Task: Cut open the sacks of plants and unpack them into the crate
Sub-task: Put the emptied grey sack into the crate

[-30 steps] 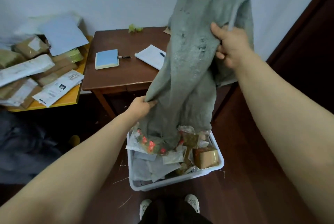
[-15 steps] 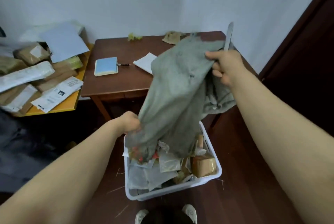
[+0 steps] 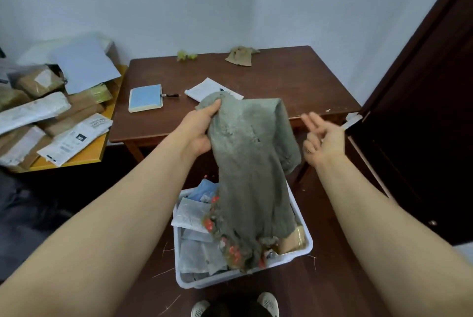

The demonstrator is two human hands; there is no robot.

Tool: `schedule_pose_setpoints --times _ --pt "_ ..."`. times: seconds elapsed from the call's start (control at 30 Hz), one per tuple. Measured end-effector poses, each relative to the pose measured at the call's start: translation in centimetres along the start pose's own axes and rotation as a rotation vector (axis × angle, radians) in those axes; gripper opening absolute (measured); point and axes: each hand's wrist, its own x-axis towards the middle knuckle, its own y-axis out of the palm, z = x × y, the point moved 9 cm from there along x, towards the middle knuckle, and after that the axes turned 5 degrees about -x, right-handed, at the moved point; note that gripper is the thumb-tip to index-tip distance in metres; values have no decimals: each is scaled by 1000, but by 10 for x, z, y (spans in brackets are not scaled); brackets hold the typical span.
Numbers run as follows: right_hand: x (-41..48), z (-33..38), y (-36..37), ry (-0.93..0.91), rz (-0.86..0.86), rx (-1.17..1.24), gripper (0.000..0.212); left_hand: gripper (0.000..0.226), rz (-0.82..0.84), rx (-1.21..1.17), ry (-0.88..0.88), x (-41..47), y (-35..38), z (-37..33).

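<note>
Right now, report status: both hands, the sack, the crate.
Left hand grips grey-green sack at its top. Right hand open, empty. Sack hangs limp, lower end resting in the white crate on packets. Nothing in the way.

The crate (image 3: 308, 243) stood on the floor (image 3: 337, 288) before the desk's (image 3: 294, 81) front edge, packets (image 3: 190, 214) in it. The sack (image 3: 250, 158) hung from the left hand (image 3: 199, 128) into the crate, the right hand (image 3: 323, 137) beside it. A notepad (image 3: 145, 98) lay near the desk's left edge.
</note>
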Motion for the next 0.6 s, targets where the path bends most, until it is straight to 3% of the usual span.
schedule_pose_setpoints --times 0.07,0.17,0.2,0.3,0.37,0.43,0.5,0.57,0.6 --pt "6 -11 -16 -86 -90 -334 66 30 31 13 -31 -2 2 -3" --pt "10 -42 19 -112 157 -709 95 28 120 64 -88 -9 17 3" --pt "13 -48 28 -122 188 -752 87 25 136 84 -101 -11 21 5" --pt "32 -37 17 -183 -9 -845 22 22 154 167 -119 -16 13 -8" --pt "40 -13 -7 -196 -184 -880 24 26 109 305 -116 -19 -8 -27" --pt "43 19 -22 -252 -316 -925 24 24 -155 671 -15 -19 -49 -57" --pt "42 52 -10 -320 -333 -933 22 29 -408 1071 129 -22 -74 -88" --pt "30 86 22 -456 -310 -852 19 28 -416 1133 221 -21 -73 -100" --pt "20 99 36 -541 -304 -802 19 21 -358 1043 255 -20 -70 -102"
